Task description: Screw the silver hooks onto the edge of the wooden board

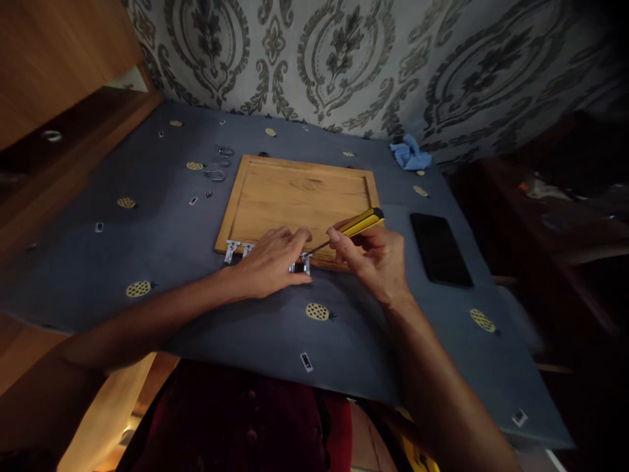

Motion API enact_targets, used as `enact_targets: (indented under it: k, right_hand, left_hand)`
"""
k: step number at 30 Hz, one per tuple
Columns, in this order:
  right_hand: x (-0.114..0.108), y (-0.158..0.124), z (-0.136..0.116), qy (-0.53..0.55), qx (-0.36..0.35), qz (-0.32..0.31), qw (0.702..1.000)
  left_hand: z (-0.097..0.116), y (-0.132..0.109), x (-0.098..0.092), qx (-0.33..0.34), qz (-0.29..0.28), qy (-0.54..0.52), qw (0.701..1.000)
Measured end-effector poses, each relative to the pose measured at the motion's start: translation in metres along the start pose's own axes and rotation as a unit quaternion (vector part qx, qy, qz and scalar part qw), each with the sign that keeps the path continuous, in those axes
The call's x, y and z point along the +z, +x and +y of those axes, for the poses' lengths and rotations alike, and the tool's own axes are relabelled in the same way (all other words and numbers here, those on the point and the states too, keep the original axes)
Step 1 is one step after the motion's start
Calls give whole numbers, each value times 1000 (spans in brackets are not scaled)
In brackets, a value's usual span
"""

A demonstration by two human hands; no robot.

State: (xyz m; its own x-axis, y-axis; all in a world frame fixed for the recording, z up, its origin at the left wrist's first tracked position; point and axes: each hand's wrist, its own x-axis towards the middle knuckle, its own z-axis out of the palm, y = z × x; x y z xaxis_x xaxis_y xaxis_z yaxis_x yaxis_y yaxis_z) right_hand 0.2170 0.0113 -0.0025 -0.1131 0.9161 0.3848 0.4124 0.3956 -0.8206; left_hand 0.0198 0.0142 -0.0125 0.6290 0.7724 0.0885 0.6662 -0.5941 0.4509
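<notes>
A wooden board with a raised frame (299, 196) lies on the cloth-covered table. My left hand (268, 262) rests over its near edge, thumb and fingers closed about a small silver metal bracket (307, 264) there. In my right hand (373, 262) is a screwdriver (361, 223) with a yellow and black handle, gripped between thumb and fingers. Its thin shaft slants down to the left, and the tip meets the bracket near my left fingers. Farther left on the same edge sits another silver bracket (230, 251), and one more (246, 249) is partly covered by my left hand.
Several loose metal rings (216, 175) and a tiny metal piece (208, 194) lie left of the board. A black phone (441, 249) is at the right, with a crumpled blue cloth (411, 153) behind it. A patterned wall covering (344, 59) borders the far table edge.
</notes>
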Motion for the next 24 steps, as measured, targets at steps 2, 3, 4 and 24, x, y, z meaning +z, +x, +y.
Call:
enact_targets:
  k: [2, 3, 4, 24]
  right_hand:
    - [0, 0, 0, -5, -9, -5, 1000]
    - [-1, 0, 0, -6, -15, -10, 1000]
    - [-1, 0, -1, -8, -19, -16, 1000]
    - [6, -3, -2, -137, -98, 38, 985]
  left_hand:
    - [0, 0, 0, 2, 0, 2, 1000]
    - [0, 0, -1, 3, 1, 3, 1000]
    - [0, 0, -1, 5, 2, 2, 1000]
    - [0, 0, 1, 1, 18, -9, 1000]
